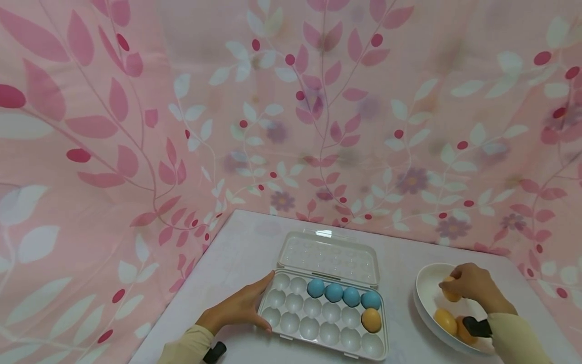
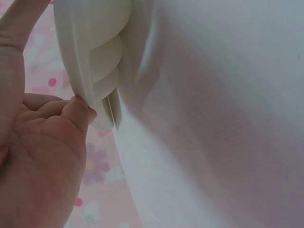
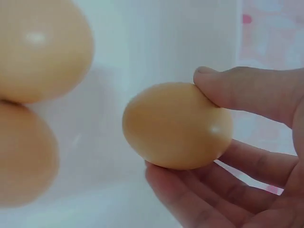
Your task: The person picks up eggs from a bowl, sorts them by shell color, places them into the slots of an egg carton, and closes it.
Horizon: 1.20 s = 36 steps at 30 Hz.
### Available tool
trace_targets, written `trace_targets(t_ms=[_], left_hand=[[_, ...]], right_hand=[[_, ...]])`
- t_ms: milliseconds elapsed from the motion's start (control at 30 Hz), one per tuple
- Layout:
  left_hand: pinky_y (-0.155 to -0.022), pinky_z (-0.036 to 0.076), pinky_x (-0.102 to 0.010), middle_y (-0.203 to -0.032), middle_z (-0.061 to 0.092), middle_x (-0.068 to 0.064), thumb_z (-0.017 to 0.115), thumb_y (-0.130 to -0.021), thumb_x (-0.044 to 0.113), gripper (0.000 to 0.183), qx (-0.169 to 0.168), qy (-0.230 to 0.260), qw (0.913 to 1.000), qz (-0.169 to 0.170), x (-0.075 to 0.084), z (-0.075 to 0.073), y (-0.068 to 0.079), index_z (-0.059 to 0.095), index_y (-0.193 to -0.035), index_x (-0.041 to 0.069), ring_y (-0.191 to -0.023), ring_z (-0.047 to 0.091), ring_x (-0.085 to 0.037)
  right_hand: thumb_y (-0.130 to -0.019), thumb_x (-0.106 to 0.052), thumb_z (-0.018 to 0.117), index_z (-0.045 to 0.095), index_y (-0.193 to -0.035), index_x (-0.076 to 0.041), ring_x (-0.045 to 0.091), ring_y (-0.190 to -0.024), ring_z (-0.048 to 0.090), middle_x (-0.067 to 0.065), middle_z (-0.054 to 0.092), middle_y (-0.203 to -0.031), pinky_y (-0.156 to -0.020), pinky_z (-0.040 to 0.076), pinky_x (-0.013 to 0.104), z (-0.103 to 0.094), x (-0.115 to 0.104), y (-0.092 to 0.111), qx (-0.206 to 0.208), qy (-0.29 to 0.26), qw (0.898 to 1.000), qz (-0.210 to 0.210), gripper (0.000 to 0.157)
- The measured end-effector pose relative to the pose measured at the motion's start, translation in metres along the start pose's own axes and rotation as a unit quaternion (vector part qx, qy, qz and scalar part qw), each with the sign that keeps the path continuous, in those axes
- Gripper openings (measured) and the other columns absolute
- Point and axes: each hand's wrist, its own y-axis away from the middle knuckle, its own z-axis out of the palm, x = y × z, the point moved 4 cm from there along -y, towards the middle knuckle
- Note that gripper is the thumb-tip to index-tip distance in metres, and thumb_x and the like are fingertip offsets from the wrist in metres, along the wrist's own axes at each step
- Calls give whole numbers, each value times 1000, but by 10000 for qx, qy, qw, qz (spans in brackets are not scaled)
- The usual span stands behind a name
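An open plastic egg box (image 1: 320, 327) with rows of round cups lies on the table. My left hand (image 1: 243, 305) grips its left end, fingers at the far corner and thumb near the front; in the left wrist view its fingertips (image 2: 80, 107) bend against the rim. Several blue eggs (image 1: 334, 292) fill part of the back row, and one brown egg (image 1: 371, 320) sits at the right end of the middle row. Inside the white bowl (image 1: 425, 308), my right hand (image 1: 477, 285) pinches a brown egg (image 3: 175, 126) between thumb and fingers.
Two more brown eggs, one a yellower egg (image 1: 445, 321) and one partly hidden egg (image 1: 465, 331), lie in the bowl. The clear lid (image 1: 327, 258) is folded back behind the box. A pink floral cloth (image 1: 318, 126) hangs around the white table (image 1: 254, 227).
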Motion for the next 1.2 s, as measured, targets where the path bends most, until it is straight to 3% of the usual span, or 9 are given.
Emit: trace_targets(t_ms=[200,333,533,733,900,1100,1200], left_hand=[[-114,26,-44,-160,18,-14,87,-55,55,138,41,60,10000,0,0,-1,0,7,-157,7,-145,23,-24],[-114,26,-43,-160,18,-14,89,-55,53,139,37,160,9999,-54,0,0,1,8,-156,6,-144,23,-24],[-114,26,-43,-160,19,-15,90,-55,50,138,57,194,9998,-56,0,1,1,8,-156,4,-145,23,-23],[-114,26,-43,-160,19,-14,89,-55,52,138,89,134,9999,-33,-1,0,2,8,-156,5,-144,23,-23],[-114,26,-43,-160,19,-13,90,-55,51,138,88,113,9999,-45,-1,-1,0,8,-156,4,-144,24,-23],[-114,27,-44,-160,20,-14,89,-55,51,138,75,112,9999,-29,-1,0,-1,9,-156,2,-144,24,-24],[-114,27,-43,-160,18,-12,89,-55,51,138,66,107,9999,-12,-1,1,-1,9,-156,3,-144,23,-23]], right_hand=[[-80,-36,78,68,-94,-1,23,-75,59,4,65,-82,-64,50,40,-8,-24,13,753,117,9957,-520,40],[-80,-31,79,69,-96,0,24,-75,62,9,69,-86,-61,51,37,-5,-45,27,1442,76,9837,-1073,36],[-80,-32,80,69,-98,-5,26,-78,66,10,70,-90,-57,51,30,1,-72,39,2159,-198,9649,-1479,34],[-78,-28,84,68,-103,-2,29,-84,69,11,69,-96,-63,58,26,12,-104,46,2455,-612,9498,-1841,39],[-73,-15,86,68,-102,-2,26,-85,68,9,68,-96,-68,59,32,25,-126,48,2656,-694,9345,-2265,37],[-73,-17,87,67,-105,-1,26,-83,69,12,69,-98,-69,59,38,46,-140,47,2418,-606,9442,-2153,42],[-72,-14,87,67,-106,0,24,-84,69,11,70,-99,-70,59,37,58,-146,49,2291,-722,9442,-2254,41]])
